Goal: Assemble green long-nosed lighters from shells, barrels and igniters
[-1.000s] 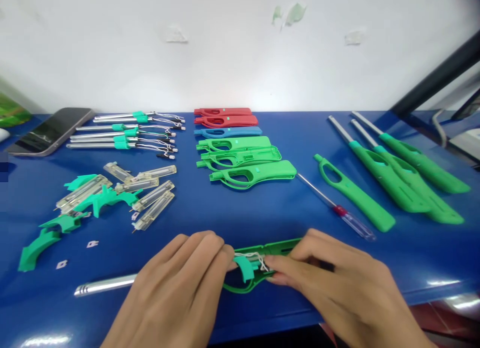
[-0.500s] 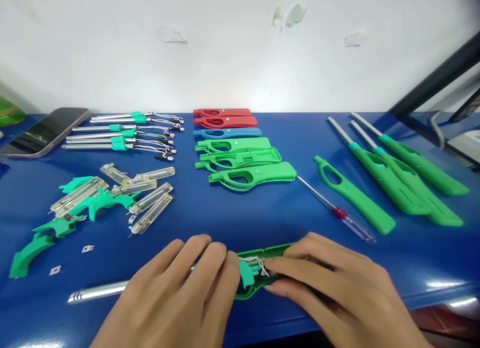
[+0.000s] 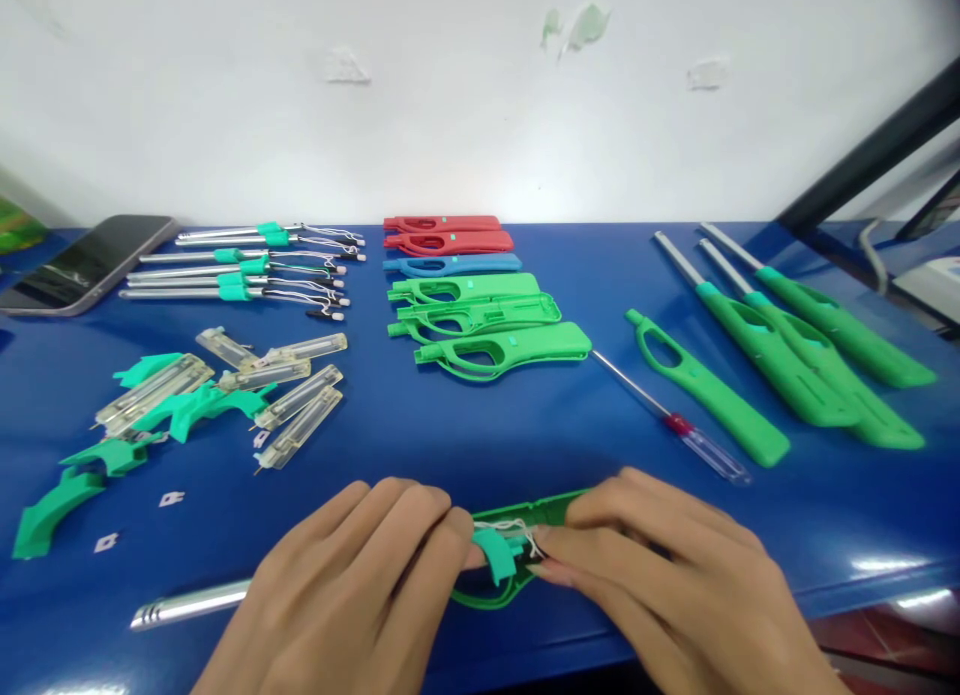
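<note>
A green lighter shell [image 3: 551, 505] lies with its inside up at the table's front edge. My left hand [image 3: 360, 575] is closed over its left end, fingers bent beside a teal trigger [image 3: 500, 555]. From under that hand a silver metal tube [image 3: 191, 605] sticks out to the left. My right hand [image 3: 667, 575] covers the shell's right part, its thumb and index finger pinched at the white wires [image 3: 517, 527] and a small dark part. What the left fingertips grip is partly hidden.
Clear lighter tanks [image 3: 300, 427] and teal triggers [image 3: 56, 510] lie left. Metal tubes with wires [image 3: 195, 293] and a phone [image 3: 90, 265] are behind. Coloured shells [image 3: 517, 347] lie mid-table. A screwdriver [image 3: 709, 450] and several green lighters [image 3: 787, 365] are right.
The teal trigger shows more fully between my hands. My left hand and the tube's left end have shifted slightly down and left. My right hand stays pinched at the wires.
</note>
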### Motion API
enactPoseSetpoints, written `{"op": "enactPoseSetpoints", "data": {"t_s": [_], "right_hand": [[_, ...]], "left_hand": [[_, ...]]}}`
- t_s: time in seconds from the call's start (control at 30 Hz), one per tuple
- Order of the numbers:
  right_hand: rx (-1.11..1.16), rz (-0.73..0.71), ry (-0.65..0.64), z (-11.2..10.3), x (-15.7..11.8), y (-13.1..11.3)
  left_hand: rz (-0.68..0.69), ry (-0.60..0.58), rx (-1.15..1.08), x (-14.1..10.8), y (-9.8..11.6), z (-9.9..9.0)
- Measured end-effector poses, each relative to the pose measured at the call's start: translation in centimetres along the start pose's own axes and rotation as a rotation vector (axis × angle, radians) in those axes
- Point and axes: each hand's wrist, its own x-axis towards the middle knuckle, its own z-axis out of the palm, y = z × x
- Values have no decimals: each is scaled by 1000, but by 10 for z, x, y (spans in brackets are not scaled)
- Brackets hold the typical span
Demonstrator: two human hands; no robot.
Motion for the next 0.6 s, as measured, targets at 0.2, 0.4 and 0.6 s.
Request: {"op": "enactPoseSetpoints", "data": {"t_s": [0.2, 0.4, 0.6], "right_hand": [[-44, -40, 14, 1, -5, 1], [-32, -25, 51, 2, -8, 0], [50, -1, 39, 1, 1, -2]], "left_hand": [[48, -13, 12, -2, -2, 2], [2, -13, -20, -4, 1, 2], [8, 62, -7, -8, 6, 2]]}}
